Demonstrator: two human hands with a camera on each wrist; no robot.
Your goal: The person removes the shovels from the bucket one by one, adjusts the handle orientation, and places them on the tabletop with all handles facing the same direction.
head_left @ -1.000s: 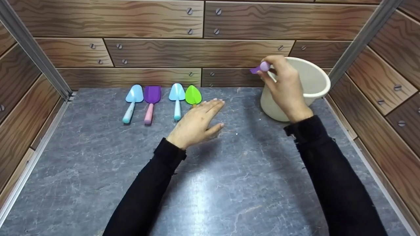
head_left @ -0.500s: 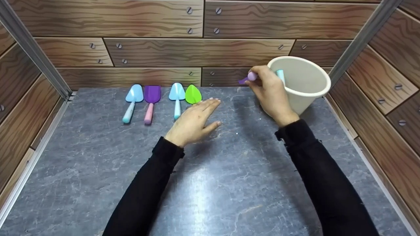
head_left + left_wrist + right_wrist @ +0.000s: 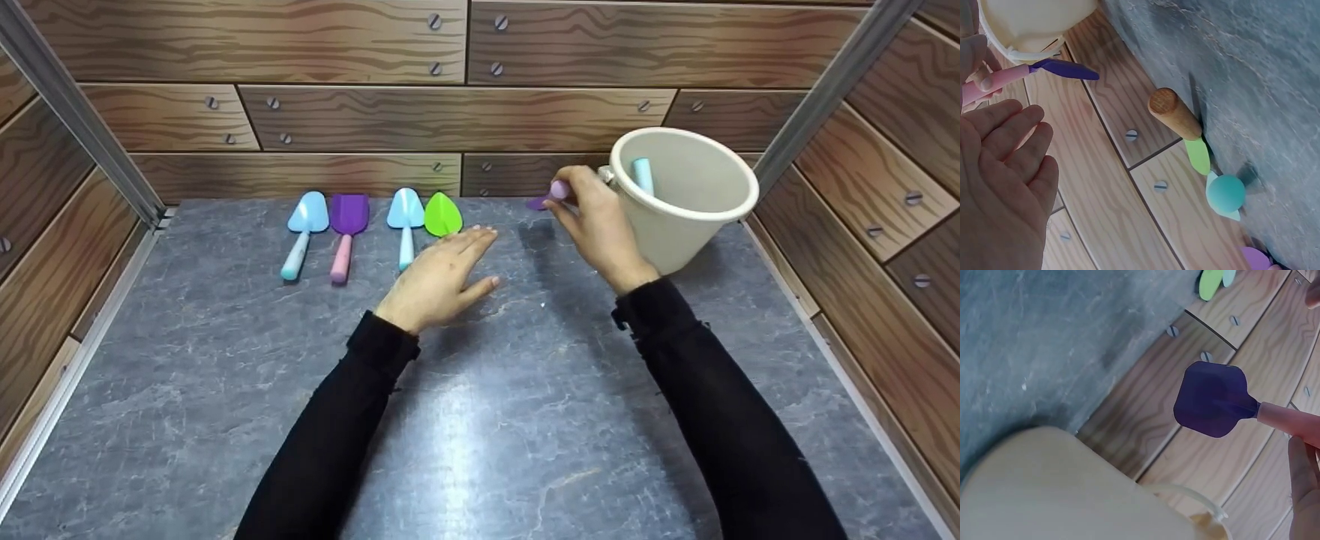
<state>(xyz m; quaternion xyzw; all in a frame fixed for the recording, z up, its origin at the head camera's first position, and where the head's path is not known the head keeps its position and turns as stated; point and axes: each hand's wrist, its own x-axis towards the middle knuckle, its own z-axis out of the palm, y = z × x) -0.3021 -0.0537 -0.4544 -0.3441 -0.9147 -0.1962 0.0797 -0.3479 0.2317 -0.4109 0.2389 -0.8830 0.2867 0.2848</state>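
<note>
My right hand [image 3: 596, 225] pinches the pink handle of a small purple-bladed shovel [image 3: 1213, 399], held up just left of a cream bucket [image 3: 667, 232]. In the right wrist view the flat blade shows whole. A light blue handle [image 3: 643, 176] sticks up inside the bucket. My left hand [image 3: 439, 281] hovers with straight fingers and holds nothing. It covers the handle of a green trowel [image 3: 442, 215], whose wooden handle [image 3: 1176, 115] shows in the left wrist view. Beside that lies a light blue trowel [image 3: 406, 214].
Farther left lie another purple shovel [image 3: 349, 217] with a pink handle and another light blue trowel [image 3: 307, 214]. The grey marbled tabletop [image 3: 525, 420] is bounded by wood-patterned walls [image 3: 360, 116] at the back and both sides.
My right hand has moved left and down from over the bucket's rim, carrying the purple shovel. The blue handle inside the bucket has come into view. My left hand has barely shifted.
</note>
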